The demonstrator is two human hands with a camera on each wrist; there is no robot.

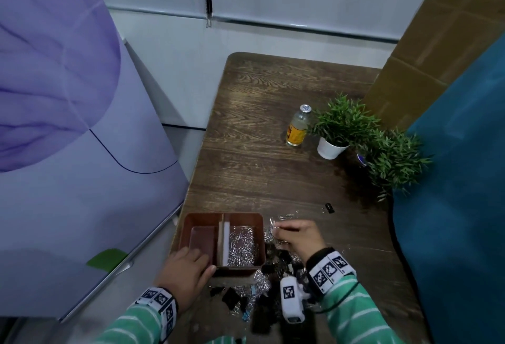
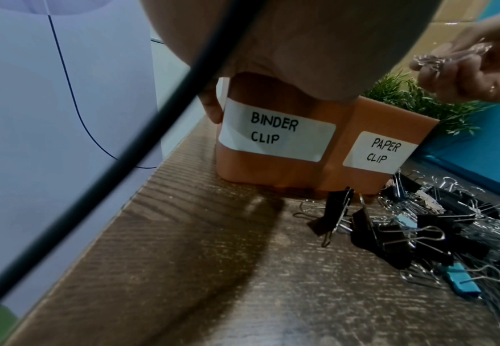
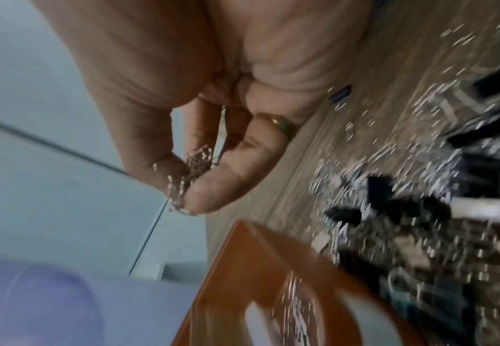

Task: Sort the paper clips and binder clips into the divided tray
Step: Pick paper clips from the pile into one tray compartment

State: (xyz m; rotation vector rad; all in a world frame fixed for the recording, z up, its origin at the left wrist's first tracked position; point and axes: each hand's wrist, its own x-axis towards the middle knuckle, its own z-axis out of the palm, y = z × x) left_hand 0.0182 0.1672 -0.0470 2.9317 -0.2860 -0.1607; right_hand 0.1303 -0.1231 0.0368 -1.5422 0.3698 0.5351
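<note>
Paper clips (image 3: 189, 178) pinched by right hand (image 1: 300, 237) fingers (image 3: 216, 187); left hand (image 1: 187, 270) grips tray (image 1: 246, 216) corner.

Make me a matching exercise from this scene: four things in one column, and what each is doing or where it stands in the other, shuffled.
Column one
1. left hand
2. right hand
3. right compartment of the tray
4. bottle

Column two
A. stands beside the white plant pot
B. holds loose silver clips
C. grips the tray's near left corner
D. pinches a bunch of paper clips

Pairs: 1-C, 2-D, 3-B, 4-A
</note>
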